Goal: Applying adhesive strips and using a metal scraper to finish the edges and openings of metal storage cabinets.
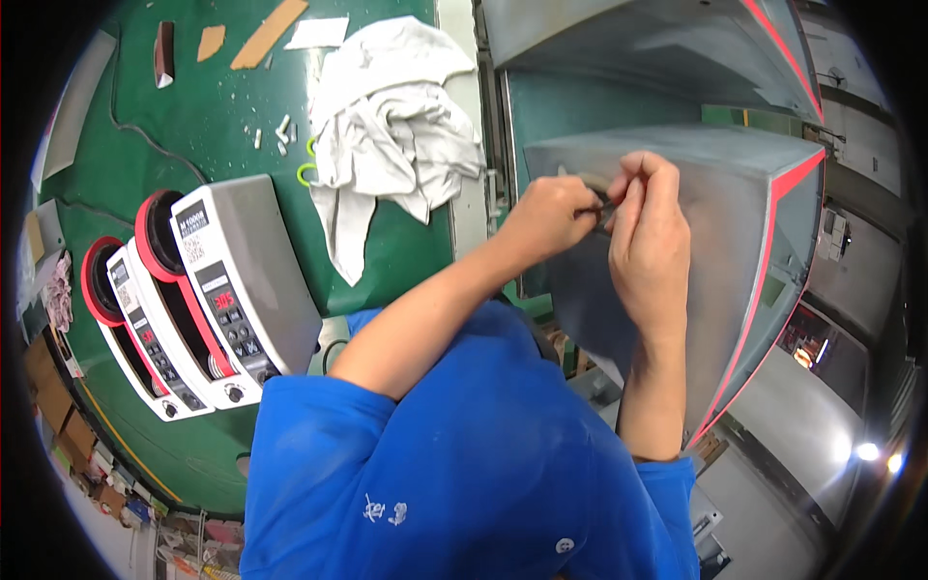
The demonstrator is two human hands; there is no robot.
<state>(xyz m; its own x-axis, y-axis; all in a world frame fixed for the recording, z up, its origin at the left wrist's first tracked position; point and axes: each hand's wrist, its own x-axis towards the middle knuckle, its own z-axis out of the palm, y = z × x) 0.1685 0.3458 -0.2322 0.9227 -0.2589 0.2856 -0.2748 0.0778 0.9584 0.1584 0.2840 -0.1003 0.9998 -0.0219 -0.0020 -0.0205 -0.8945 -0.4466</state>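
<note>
My left hand [554, 222] and my right hand [654, 227] meet in front of a large grey box-shaped housing [691, 280]. Strips of red tape [750, 309] line the housing's edges. Between the closed fingers of both hands is a small dark thing, mostly hidden and too small to name. The left fist grips it from one side, while the right thumb and fingers pinch close beside it. To the left of my hands, a crumpled white cloth [396, 116] lies on the green work table [232, 106], partly over green-handled scissors [307, 174].
Two white tape dispensers [256, 261] with red rolls stand at the left. Cardboard strips [269, 34], a small brown block [164, 53] and several white bits [282, 129] lie on the table's far part. Another grey housing [638, 48] stands behind the first.
</note>
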